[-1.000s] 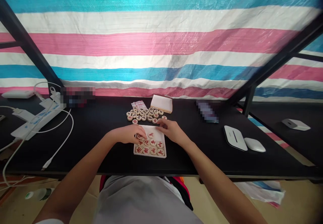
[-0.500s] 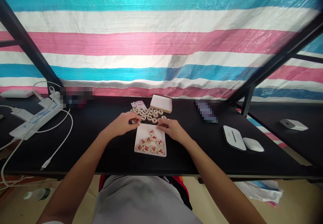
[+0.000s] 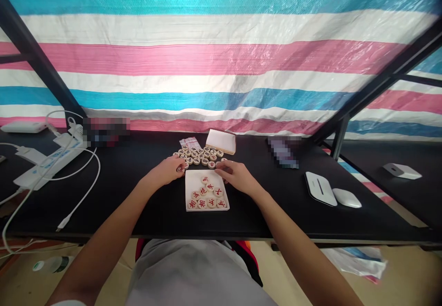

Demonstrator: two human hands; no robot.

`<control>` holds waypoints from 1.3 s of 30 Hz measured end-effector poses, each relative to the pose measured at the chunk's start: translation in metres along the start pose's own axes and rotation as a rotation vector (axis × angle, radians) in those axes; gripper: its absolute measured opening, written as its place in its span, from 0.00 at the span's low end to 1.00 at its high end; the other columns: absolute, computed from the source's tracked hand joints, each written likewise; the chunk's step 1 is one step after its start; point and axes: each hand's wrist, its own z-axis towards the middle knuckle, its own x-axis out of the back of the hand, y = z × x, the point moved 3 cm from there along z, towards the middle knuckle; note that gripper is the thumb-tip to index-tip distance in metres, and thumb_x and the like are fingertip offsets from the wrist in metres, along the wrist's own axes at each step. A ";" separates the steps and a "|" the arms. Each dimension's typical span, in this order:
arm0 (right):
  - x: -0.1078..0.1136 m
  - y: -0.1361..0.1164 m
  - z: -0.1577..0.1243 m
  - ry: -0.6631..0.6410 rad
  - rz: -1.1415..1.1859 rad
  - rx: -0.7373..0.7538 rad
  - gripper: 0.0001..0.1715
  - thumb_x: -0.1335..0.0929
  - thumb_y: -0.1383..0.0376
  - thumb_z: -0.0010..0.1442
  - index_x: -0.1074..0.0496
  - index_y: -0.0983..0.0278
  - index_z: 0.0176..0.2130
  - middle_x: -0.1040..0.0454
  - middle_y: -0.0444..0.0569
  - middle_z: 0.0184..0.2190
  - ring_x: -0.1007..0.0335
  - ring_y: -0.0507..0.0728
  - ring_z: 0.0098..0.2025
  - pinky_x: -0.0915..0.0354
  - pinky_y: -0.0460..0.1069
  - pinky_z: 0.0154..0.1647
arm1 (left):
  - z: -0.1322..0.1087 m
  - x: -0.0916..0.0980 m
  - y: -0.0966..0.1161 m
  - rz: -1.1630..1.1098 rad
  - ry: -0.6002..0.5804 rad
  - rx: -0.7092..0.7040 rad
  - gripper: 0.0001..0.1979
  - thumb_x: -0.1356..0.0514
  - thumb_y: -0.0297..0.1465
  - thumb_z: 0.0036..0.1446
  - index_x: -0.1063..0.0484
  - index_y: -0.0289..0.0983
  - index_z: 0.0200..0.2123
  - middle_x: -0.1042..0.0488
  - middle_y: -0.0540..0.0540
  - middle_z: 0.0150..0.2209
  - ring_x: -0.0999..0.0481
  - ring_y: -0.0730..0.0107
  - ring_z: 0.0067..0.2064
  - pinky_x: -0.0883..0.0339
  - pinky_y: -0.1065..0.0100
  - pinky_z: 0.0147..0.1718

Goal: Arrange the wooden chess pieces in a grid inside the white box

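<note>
A shallow white box [image 3: 200,174] lies in front of me, holding several Chinese chess pieces [image 3: 211,202] with red characters. Just beyond its far edge spreads a group of more Chinese chess pieces [image 3: 196,160], mostly with black characters. My left hand [image 3: 169,170] is beside the box's far left corner, its fingers curled on a dark-marked chess piece [image 3: 180,170]. At the far right corner, my right hand [image 3: 239,177] has its thumb and fingers drawn together over the rim, close to the red-marked pieces; what lies between the fingertips is hidden.
Behind the pieces are an open box lid [image 3: 221,141] and pinkish paper [image 3: 190,144]. To the right lie a blurred phone [image 3: 283,152], a white trackpad-like device [image 3: 320,188] and a mouse [image 3: 346,197]. A power strip [image 3: 48,165] with white cables [image 3: 79,209] occupies the left.
My left hand has moved slightly left and down, away from the box corner, exposing more pieces. The white box has turned a little and shifted right. My right hand stays nearly still.
</note>
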 end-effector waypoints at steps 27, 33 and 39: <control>0.001 -0.003 -0.005 -0.088 -0.159 0.033 0.14 0.38 0.60 0.59 0.30 0.62 0.43 0.31 0.40 0.19 0.36 0.51 0.22 0.41 0.45 0.28 | -0.010 0.002 0.019 -0.048 0.144 -0.172 0.11 0.49 0.30 0.60 0.28 0.39 0.41 0.30 0.45 0.46 0.28 0.64 0.44 0.36 0.65 0.44; -0.001 -0.003 -0.003 -0.006 -0.175 -0.039 0.12 0.37 0.62 0.58 0.29 0.63 0.40 0.32 0.40 0.17 0.35 0.51 0.20 0.40 0.45 0.28 | -0.017 0.002 0.044 -0.095 -0.004 -0.432 0.08 0.41 0.35 0.57 0.24 0.39 0.36 0.24 0.48 0.37 0.27 0.66 0.41 0.39 0.67 0.45; -0.002 -0.004 -0.003 0.008 -0.186 -0.035 0.12 0.38 0.62 0.58 0.29 0.63 0.39 0.33 0.39 0.15 0.36 0.51 0.20 0.41 0.45 0.28 | -0.017 -0.010 0.054 -0.074 -0.037 -0.464 0.10 0.42 0.36 0.58 0.24 0.38 0.38 0.23 0.47 0.39 0.27 0.65 0.41 0.41 0.66 0.46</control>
